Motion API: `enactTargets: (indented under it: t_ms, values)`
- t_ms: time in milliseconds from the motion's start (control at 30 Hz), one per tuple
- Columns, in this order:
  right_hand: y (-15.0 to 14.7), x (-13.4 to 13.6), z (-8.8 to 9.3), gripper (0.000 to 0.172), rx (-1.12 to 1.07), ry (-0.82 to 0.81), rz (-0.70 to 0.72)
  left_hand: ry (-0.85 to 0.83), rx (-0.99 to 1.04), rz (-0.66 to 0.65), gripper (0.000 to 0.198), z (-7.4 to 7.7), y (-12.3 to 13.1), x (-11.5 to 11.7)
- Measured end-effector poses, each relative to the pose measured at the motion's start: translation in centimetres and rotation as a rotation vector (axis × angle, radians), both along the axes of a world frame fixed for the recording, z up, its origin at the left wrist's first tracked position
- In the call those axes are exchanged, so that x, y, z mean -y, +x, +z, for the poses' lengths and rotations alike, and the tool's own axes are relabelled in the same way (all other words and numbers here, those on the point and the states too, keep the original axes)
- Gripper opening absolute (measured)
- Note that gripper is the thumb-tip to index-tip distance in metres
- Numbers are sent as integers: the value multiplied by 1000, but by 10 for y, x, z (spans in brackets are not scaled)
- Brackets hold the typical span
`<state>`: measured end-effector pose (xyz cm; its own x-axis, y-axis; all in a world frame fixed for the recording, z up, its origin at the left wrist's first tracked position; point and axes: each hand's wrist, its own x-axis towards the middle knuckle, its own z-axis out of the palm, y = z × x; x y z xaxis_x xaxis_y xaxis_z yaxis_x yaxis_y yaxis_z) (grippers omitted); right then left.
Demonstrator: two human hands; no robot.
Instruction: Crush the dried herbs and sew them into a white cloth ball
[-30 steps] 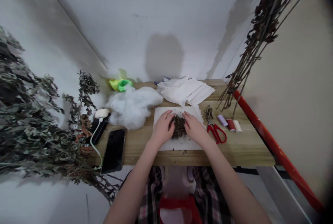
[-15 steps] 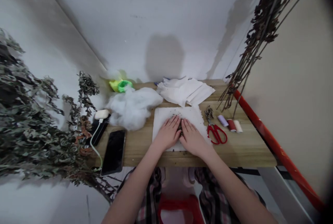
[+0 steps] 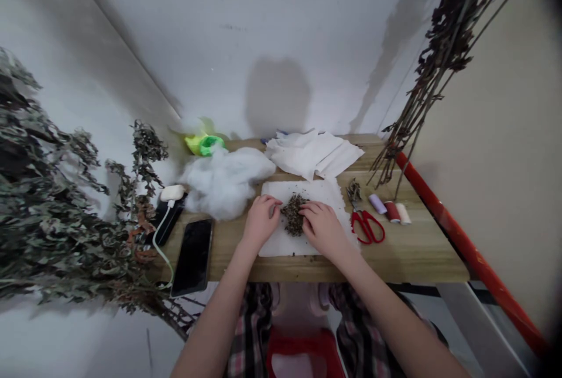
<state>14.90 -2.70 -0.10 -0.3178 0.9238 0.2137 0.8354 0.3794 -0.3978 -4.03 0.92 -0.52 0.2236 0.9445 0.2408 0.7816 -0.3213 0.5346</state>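
Note:
A small heap of dark dried herb bits (image 3: 293,214) lies on a white sheet (image 3: 322,192) in the middle of a wooden table (image 3: 417,252). My left hand (image 3: 260,221) rests on the sheet's left edge, fingers curled, fingertips near the heap. On the heap's right side lies my right hand (image 3: 324,227), fingers bent inward and touching the heap. Neither hand visibly holds anything.
White stuffing fluff (image 3: 223,179) sits left of the sheet, folded white cloths (image 3: 314,153) behind it. Red scissors (image 3: 366,226) and thread spools (image 3: 390,209) lie to the right. A phone (image 3: 192,255) and charger (image 3: 171,193) are at the left. Dried branches hang on both sides.
My hands were pressed flat together over the heap half a second ago. They have now drawn apart, uncovering the heap between them, and the fingers have curled.

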Motion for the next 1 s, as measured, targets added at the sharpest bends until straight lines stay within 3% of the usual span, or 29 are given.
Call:
enactTargets:
  t_ms: [133, 500, 700, 867, 1000]
  values:
    - [-7, -3, 0, 32, 21, 5, 29, -56, -32, -38, 24, -5, 1, -1]
    - [-16, -15, -2, 51, -15, -6, 145, -114, 158, 22, 25, -10, -1, -3]
    - [-6, -16, 8, 41, -23, 4, 0, -38, 198, 69, 27, -8, 1, -3]
    - [-13, -15, 6, 41, 41, -27, 72, -62, 152, -24, 31, -9, 4, -5]
    - [-18, -15, 1, 46, 42, -33, 141, -110, 206, 12, 33, -14, 3, -7]
